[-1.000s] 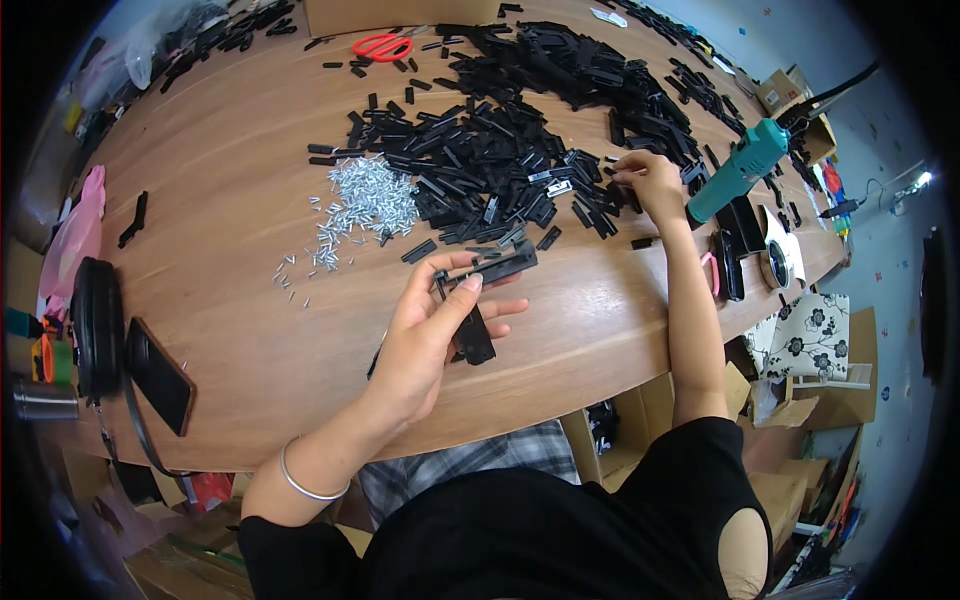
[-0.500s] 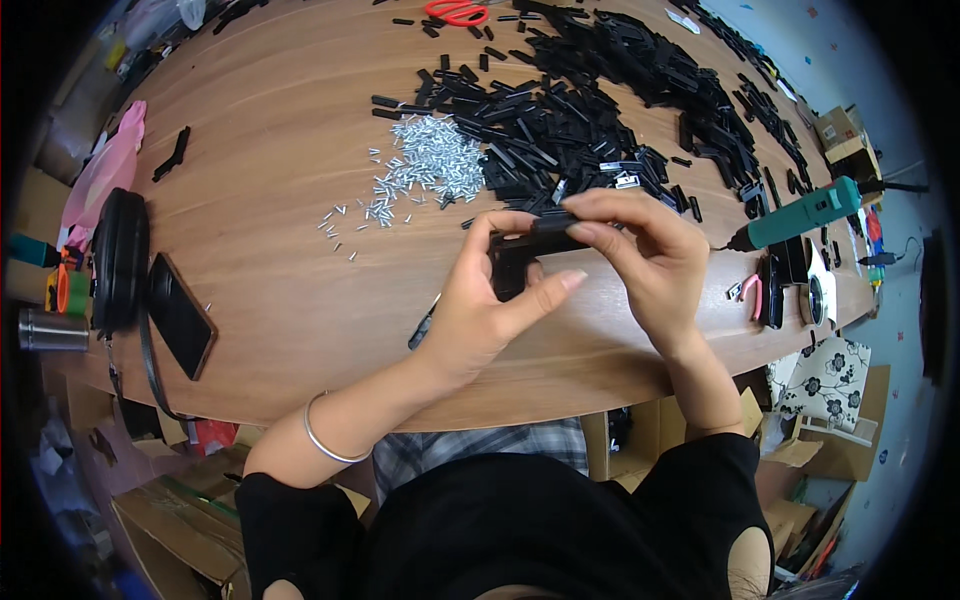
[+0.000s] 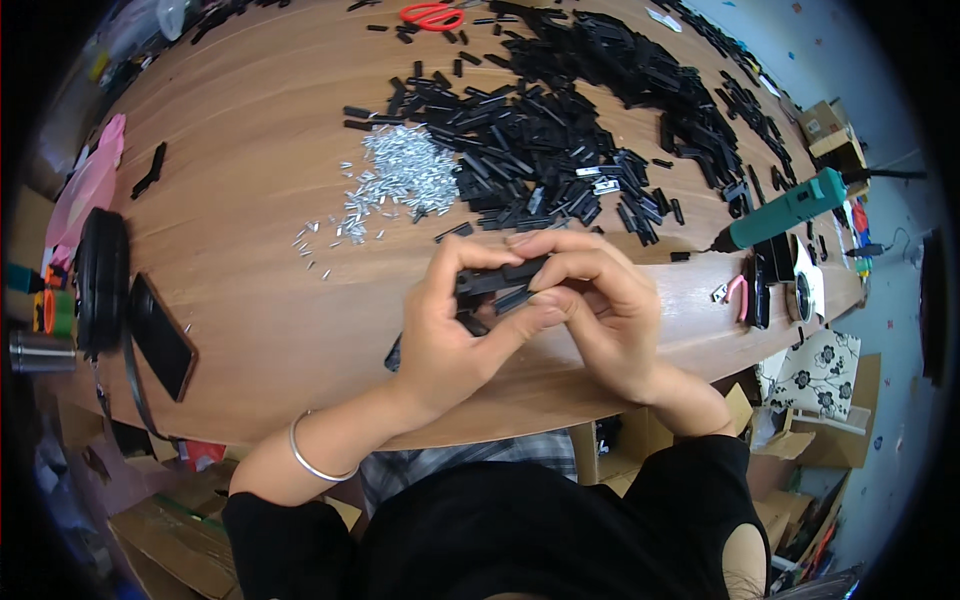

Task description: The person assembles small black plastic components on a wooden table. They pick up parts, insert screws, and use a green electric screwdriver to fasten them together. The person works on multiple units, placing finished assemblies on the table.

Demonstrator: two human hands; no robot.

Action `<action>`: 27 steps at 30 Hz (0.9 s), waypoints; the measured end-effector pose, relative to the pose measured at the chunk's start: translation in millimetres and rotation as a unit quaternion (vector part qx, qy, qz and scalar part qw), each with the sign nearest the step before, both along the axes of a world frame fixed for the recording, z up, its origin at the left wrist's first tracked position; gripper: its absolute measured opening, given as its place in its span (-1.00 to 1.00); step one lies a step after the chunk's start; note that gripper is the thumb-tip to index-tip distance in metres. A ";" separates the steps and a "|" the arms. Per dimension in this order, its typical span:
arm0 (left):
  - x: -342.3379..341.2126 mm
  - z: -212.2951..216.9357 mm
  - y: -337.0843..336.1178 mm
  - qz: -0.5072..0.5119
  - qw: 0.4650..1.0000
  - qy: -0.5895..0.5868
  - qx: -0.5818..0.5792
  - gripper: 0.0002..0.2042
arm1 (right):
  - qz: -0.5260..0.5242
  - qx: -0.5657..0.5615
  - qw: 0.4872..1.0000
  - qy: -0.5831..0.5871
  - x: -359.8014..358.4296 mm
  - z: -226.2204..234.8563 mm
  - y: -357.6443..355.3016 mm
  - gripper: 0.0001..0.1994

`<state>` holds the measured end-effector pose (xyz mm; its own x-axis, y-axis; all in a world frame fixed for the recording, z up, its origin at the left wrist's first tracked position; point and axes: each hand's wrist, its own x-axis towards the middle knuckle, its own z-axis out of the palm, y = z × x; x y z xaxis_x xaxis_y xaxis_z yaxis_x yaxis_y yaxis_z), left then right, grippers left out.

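Note:
In front of me, above the near part of the table, my left hand (image 3: 450, 340) grips a black plastic part (image 3: 482, 282) with its fingers curled round the left end. From the other side my right hand (image 3: 608, 315) pinches the same part's right end between thumb and fingers. A smaller black strip (image 3: 513, 299) shows beneath it, between the two thumbs; whether the two are joined I cannot tell. Beyond my hands lie a heap of small silver pins (image 3: 402, 180) and a large spread of black plastic pieces (image 3: 550, 135).
A teal electric screwdriver (image 3: 785, 212) lies at right, near pink-handled pliers (image 3: 741, 298). Red scissors (image 3: 433, 16) are at the far edge. A phone (image 3: 160, 338) and a black case (image 3: 103, 280) rest at left. Partly under my left hand is a dark object (image 3: 393, 352).
My hands have come lower and closer together. The small black piece my right fingers held over the part is now down against it. The whole view has shifted slightly.

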<state>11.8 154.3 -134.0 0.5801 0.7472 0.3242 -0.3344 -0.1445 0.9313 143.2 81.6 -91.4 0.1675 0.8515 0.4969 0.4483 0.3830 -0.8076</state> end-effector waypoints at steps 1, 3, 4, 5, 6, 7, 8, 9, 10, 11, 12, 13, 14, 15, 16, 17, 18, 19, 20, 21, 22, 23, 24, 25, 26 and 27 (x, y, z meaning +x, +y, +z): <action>-1.2 -0.1 0.0 0.000 1.000 -0.006 0.002 -0.61 | -0.002 0.009 1.000 -0.006 -0.6 0.1 0.1 -0.85; -0.6 0.1 -0.1 0.000 1.000 -0.019 0.006 -0.62 | -0.006 0.028 0.999 -0.017 -0.8 -1.5 0.2 -0.85; 0.1 2.8 -0.1 -0.004 0.999 -0.035 0.001 -0.64 | -0.010 0.037 0.999 -0.012 -1.3 -4.1 0.9 -0.85; 1.0 4.5 -0.1 -0.003 0.999 -0.032 0.006 -0.65 | -0.013 0.039 0.999 -0.009 -1.3 -5.1 0.4 -0.85; 2.0 5.9 -0.2 -0.001 1.000 -0.029 0.012 -0.65 | -0.016 0.040 0.999 -0.005 -1.2 -5.8 -0.6 -0.85; 1.2 7.3 -0.7 0.004 1.000 -0.024 0.018 -0.66 | -0.015 0.041 0.999 0.001 -2.6 -6.6 -0.8 -0.85; 0.8 8.1 -1.8 0.007 1.000 -0.023 0.015 -0.67 | -0.024 0.048 0.999 -0.002 -3.8 -8.5 -0.6 -0.85; 0.3 8.8 -3.5 0.008 1.000 -0.017 0.005 -0.68 | -0.028 0.039 0.999 0.007 -4.5 -7.7 -2.0 -0.85; -1.0 8.5 -5.5 0.009 1.000 -0.011 -0.006 -0.68 | -0.030 0.030 0.999 0.016 -6.0 -7.3 -3.5 -0.85; -1.6 8.2 -6.5 0.010 1.000 -0.004 -0.017 -0.69 | -0.033 0.020 0.999 0.025 -6.6 -7.2 -4.3 -0.85; -0.9 7.4 -6.4 0.017 1.000 -0.008 -0.001 -0.69 | -0.029 0.012 0.999 0.038 -6.2 -7.4 -4.8 -0.85; -0.1 6.6 -5.7 0.025 1.000 -0.012 0.015 -0.70 | -0.025 0.005 0.998 0.051 -6.0 -7.5 -5.2 -0.85; 0.4 6.1 -5.4 0.033 0.999 -0.015 0.032 -0.71 | -0.020 -0.003 0.998 0.063 -5.9 -7.7 -5.5 -0.85; 0.5 6.2 -5.8 0.036 0.999 -0.015 0.031 -0.71 | -0.020 0.004 0.998 0.056 -5.6 -8.9 -5.1 -0.86; 0.5 6.5 -6.3 0.039 0.999 -0.015 0.029 -0.71 | -0.021 0.011 0.999 0.048 -5.1 -10.7 -4.4 -0.87; 0.6 6.8 -7.0 0.042 0.999 -0.015 0.027 -0.71 | -0.021 0.018 0.999 0.040 -5.4 -11.2 -3.9 -0.88; 0.9 6.7 -7.6 0.044 0.998 -0.021 0.026 -0.71 | -0.021 0.024 0.992 0.123 -9.2 -8.1 -3.0 -0.88; 1.6 6.1 -7.8 0.048 0.998 -0.027 0.026 -0.71 | -0.021 0.029 0.978 0.204 -15.3 -2.3 -0.5 -0.87; 2.5 6.3 -8.0 0.052 0.998 -0.034 0.025 -0.70 | -0.023 0.028 0.980 0.195 -15.3 -0.7 1.0 -0.86; 4.5 9.8 -7.7 0.055 0.997 -0.043 0.010 -0.69 | -0.026 0.027 0.981 0.188 -15.6 0.6 2.1 -0.85; 7.0 15.8 -6.4 0.061 0.997 -0.052 -0.004 -0.67 | -0.031 0.019 0.995 0.091 -7.6 -1.4 4.0 -0.83; 7.7 19.4 -4.8 0.066 0.996 -0.060 -0.019 -0.64 | -0.035 0.013 0.999 -0.007 -1.7 -4.3 4.7 -0.81; 5.9 15.7 -2.2 0.052 0.998 -0.044 -0.017 -0.60 | -0.025 -0.002 1.000 0.011 0.5 -8.5 4.5 -0.75; 3.7 13.6 -0.6 0.053 0.998 -0.019 -0.006 -0.60 | -0.020 -0.018 1.000 0.000 0.7 -7.0 3.6 -0.75; 1.2 11.8 0.6 0.054 0.999 0.006 0.005 -0.61 | -0.016 -0.034 0.999 -0.011 0.5 -5.4 1.3 -0.76; -1.6 11.8 1.6 0.056 0.998 0.031 0.015 -0.61 | -0.011 -0.050 0.998 -0.021 -1.4 -4.1 1.1 -0.77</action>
<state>10.2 155.9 -122.2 0.5133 0.7987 0.3139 -0.2569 -0.2060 0.9442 141.7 82.7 -95.6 0.1670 0.8933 0.4173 0.4907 0.2918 -0.8210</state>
